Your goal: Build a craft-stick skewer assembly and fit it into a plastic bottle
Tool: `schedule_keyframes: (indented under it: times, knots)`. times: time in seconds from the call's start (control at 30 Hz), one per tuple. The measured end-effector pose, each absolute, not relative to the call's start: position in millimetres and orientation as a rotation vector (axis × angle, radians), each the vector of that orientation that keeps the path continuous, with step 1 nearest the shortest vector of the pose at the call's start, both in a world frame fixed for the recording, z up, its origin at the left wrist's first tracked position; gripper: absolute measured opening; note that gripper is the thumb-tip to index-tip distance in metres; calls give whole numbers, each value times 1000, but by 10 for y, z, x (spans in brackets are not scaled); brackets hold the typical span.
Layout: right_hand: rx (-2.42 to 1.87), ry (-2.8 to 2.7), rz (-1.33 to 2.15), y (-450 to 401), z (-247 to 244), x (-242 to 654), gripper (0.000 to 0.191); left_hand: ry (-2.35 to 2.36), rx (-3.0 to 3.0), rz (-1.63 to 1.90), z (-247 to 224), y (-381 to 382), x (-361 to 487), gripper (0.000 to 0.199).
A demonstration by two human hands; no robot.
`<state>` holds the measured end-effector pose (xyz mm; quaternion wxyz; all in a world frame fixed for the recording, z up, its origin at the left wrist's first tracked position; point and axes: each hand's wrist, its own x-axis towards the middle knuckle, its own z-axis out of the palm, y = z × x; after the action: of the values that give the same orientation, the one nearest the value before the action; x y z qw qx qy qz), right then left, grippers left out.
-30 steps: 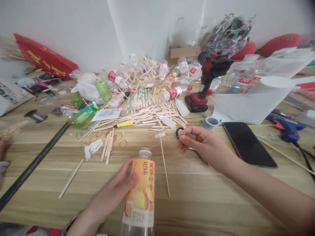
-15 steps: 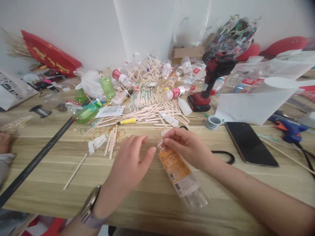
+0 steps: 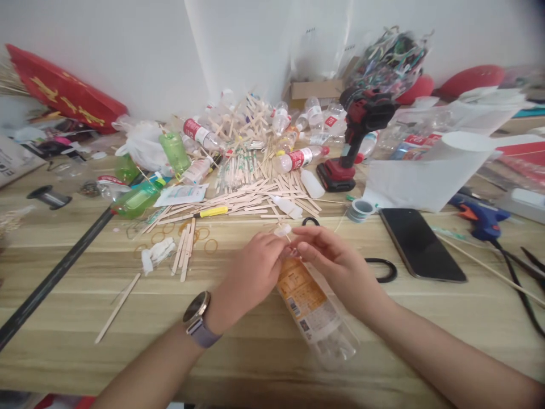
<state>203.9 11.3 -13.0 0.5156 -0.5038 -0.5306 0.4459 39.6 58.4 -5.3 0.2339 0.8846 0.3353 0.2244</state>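
A clear plastic bottle (image 3: 313, 307) with an orange and white label lies on the table, its base towards me and its neck pointing away. My left hand (image 3: 258, 264), with a watch on the wrist, is closed at the bottle's neck. From the other side, my right hand (image 3: 338, 264) curls its thumb and fingers round the same neck. The fingertips of both hands meet there and partly hide the neck. Just beyond them are a small white cap-like piece (image 3: 282, 230) and a thin stick. Black loop handles (image 3: 383, 270) show partly behind my right hand.
Wooden sticks (image 3: 238, 196), several bottles and a yellow-handled cutter (image 3: 213, 212) lie ahead. A red-black cordless drill (image 3: 351, 136) stands at the back. To the right are a wire spool (image 3: 361, 210), a phone (image 3: 419, 244) and a blue glue gun (image 3: 485, 218); a black bar (image 3: 59, 272) lies left.
My left hand has moved right and closed at the bottle's neck, where it was apart with open fingers. My right hand stays at the neck. The view has shifted slightly right.
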Motion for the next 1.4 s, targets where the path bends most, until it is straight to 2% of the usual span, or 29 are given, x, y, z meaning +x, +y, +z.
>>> schedule_keyframes:
  times: [0.07,0.17,0.33,0.43,0.5,0.6,0.7,1.0,1.2,1.4]
  knots:
    - [-1418,-1315,965,-41,-144,2094,30,931,2455,591,-54,589,374,27]
    - [-1614,-1531,935,-327,-160,2117,20,972,2404,575,-36,607,335,31]
    - [-1365,-1781,995,-580,-144,2009,15,1040,2364,569,24,633,311,37]
    - [-1362,-1835,971,-510,-179,2011,14,1080,2403,536,87,600,373,38]
    - [-1408,-1892,825,-418,-233,2066,16,1070,2436,502,127,553,440,37]
    - [-1476,-2068,386,-281,-327,2181,24,999,2524,358,138,480,519,36]
    - [-1502,-2233,114,-182,-396,2250,23,956,2633,156,84,453,507,36]
    - [-1461,-2282,156,0,-440,2204,26,1003,2507,54,70,504,308,42]
    - [-1398,-2308,199,-4,-376,2337,23,1085,2401,41,192,641,253,37]
    - [-1616,-2147,241,51,-331,2659,22,1125,2402,102,214,812,177,36]
